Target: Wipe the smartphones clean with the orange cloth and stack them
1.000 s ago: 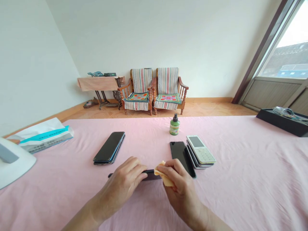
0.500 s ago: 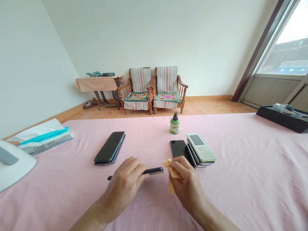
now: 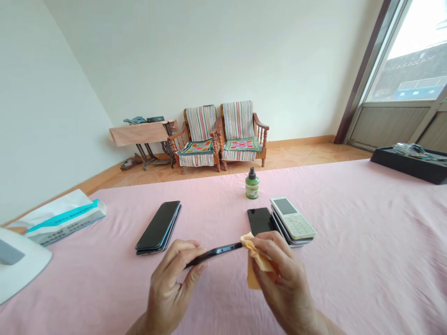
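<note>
One broad worktop (image 3: 366, 260), spread with pink fabric, fills the near part of the scene. Beyond its far edge stand two wooden armchairs (image 3: 218, 135). On it, a black box (image 3: 405, 166) sits at the far right, and a white-and-teal packet (image 3: 63, 218) lies at the left. Near the middle, the left hand (image 3: 174, 284) is closed to a pinch, thumb below and fingers above, on the left end of a dark phone (image 3: 216, 252). This phone is raised edge-on between both hands, its right end slightly higher. The right hand (image 3: 286, 274) is curled tightly around a crumpled yellow cloth (image 3: 260, 263), whose folded tip meets that right end in view; whether they touch, I cannot tell. Farther off lie a left stack of phones (image 3: 159, 226) and a right stack of phones (image 3: 293, 218). Smallest, a green spray bottle (image 3: 252, 187) stands upright beyond them.
</note>
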The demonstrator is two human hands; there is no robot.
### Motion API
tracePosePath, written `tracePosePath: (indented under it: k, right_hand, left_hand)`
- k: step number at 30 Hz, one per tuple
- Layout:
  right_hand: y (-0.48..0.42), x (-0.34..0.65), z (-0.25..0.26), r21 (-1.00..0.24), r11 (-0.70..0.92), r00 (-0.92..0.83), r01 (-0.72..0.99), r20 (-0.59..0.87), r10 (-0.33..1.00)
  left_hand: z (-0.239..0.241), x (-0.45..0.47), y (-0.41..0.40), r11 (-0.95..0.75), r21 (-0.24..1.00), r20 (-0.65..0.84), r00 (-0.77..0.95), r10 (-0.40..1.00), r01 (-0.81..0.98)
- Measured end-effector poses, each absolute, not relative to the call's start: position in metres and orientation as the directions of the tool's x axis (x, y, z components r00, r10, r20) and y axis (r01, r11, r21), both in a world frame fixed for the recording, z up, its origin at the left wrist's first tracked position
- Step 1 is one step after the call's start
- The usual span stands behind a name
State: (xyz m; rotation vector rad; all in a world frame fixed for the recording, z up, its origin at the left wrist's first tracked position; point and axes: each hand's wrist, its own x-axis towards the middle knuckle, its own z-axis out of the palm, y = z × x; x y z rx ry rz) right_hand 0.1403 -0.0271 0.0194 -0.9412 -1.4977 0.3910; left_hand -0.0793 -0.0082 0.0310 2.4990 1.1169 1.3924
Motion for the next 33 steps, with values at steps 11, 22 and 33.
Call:
tracePosePath:
  k: [11,22,33]
  right_hand:
    - [-0.035,0.126,0.018,-0.564,0.757,-0.005,0.331,0.801,0.599]
    - [-0.031,0.133,0.011,-0.585,0.728,-0.015,0.357,0.776,0.630]
    - [-0.036,0.130,0.016,-0.455,0.789,-0.071,0.414,0.848,0.526]
  left_hand:
    - [0.028,-0.071,-0.014,-0.793,0.251,0.740,0.418,0.527,0.555]
    - [0.023,-0.072,-0.014,-0.812,0.233,0.742,0.442,0.504,0.535]
    - [0.022,-0.073,-0.013,-0.818,0.229,0.739,0.452,0.499,0.528]
